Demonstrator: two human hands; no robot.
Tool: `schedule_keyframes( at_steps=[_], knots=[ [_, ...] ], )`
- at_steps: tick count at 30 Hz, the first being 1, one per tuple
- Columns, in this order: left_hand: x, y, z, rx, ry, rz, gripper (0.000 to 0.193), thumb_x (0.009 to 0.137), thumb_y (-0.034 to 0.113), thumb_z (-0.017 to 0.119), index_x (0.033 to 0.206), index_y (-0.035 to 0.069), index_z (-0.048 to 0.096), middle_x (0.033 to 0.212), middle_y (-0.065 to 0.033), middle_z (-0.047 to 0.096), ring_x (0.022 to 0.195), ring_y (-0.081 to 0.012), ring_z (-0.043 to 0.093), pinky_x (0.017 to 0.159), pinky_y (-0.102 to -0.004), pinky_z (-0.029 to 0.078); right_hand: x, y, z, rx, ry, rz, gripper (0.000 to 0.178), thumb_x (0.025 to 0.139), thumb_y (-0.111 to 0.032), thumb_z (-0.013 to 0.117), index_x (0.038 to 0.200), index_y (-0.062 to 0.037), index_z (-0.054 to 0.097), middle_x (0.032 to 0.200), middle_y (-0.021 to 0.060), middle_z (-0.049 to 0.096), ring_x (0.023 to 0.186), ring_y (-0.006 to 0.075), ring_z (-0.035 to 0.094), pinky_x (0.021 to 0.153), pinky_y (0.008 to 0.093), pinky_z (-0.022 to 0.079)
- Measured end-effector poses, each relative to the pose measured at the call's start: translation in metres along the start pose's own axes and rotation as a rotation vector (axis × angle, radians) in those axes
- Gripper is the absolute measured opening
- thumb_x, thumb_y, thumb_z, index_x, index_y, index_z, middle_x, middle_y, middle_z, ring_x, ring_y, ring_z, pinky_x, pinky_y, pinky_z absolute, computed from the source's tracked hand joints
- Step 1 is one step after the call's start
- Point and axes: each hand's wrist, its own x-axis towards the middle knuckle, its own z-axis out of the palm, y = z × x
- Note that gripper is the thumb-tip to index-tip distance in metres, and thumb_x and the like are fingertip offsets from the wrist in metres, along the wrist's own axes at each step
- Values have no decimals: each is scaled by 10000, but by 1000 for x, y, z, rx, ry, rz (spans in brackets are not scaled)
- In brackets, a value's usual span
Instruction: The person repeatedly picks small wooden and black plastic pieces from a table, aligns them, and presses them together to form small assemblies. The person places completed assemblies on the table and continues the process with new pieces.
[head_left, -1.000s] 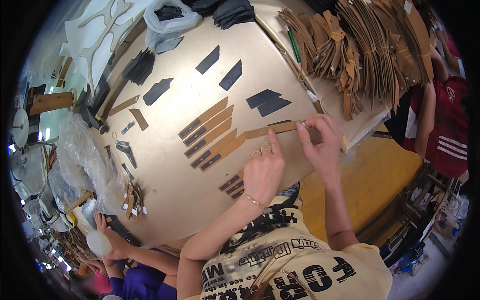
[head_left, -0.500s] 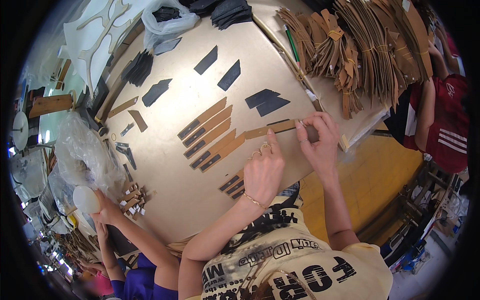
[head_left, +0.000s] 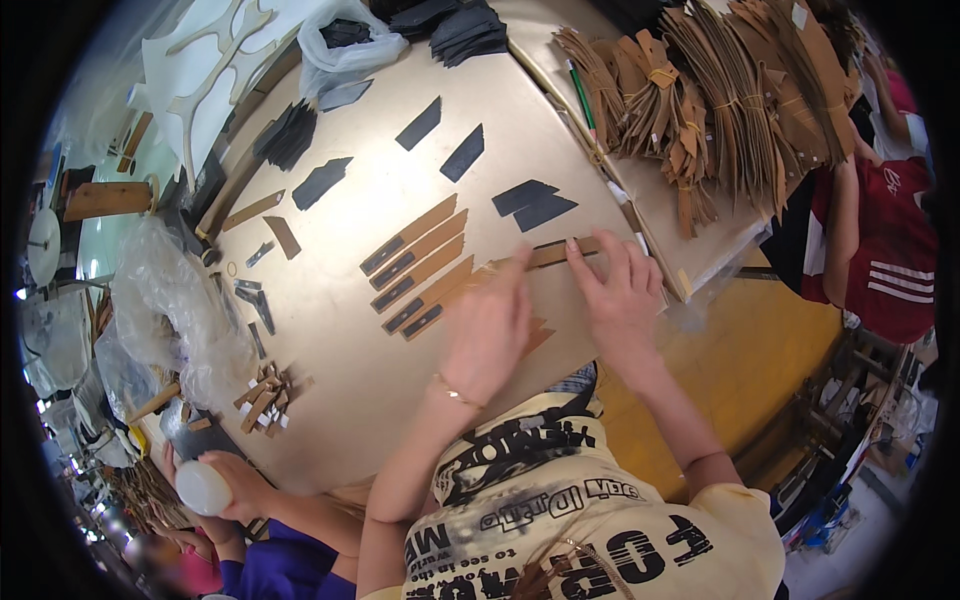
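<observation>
My right hand [head_left: 622, 295] holds the right end of a brown leather-like strip [head_left: 580, 252], its fingertips on the strip's top. A narrow dark patch [head_left: 550, 252] lies along that strip. My left hand [head_left: 487, 325] is smeared by motion near the strip's left end, so its fingers are hard to read. Left of it, several brown strips [head_left: 428, 242] lie slantwise in a row, each with a dark patch at its lower left end. More brown strips [head_left: 538, 338] show partly from behind my left hand. Two overlapping black pieces [head_left: 535, 208] rest just beyond the held strip.
Loose black pieces [head_left: 322, 183] and black stacks [head_left: 286, 135] lie across the tabletop [head_left: 340, 400]. Banded bundles of brown strips [head_left: 715, 100] and a green pencil [head_left: 581, 95] are at the far right. A co-worker's hand [head_left: 240, 485] holds a white round container [head_left: 204, 489] at lower left.
My left hand has left its pressing spot on the strip and is moving. My right fingers have shifted left along the strip, whose dark patch now faces up. The co-worker's white container has moved nearer.
</observation>
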Motion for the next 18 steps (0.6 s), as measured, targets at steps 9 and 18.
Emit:
schedule_keyframes(
  at_steps=[9, 18],
  knots=[
    [-39, -25, -60, -488, 364, -316, 262, 975, 72, 586, 1226, 20, 643, 848, -75, 679, 743, -94, 626, 644, -233, 487, 26, -37, 6, 210, 83, -167, 464, 810, -66, 679, 1263, 9, 613, 991, 71, 674, 962, 223, 639, 810, 323, 515],
    [-39, -35, -41, -826, 252, -298, 237, 947, 17, 540, 1157, 7, 652, 941, -75, 665, 817, -80, 611, 699, -243, 485, 41, -13, 7, 91, 131, -588, 574, 802, -40, 644, 1369, -23, 556, 882, 105, 692, 762, 220, 652, 741, 296, 535]
  ],
)
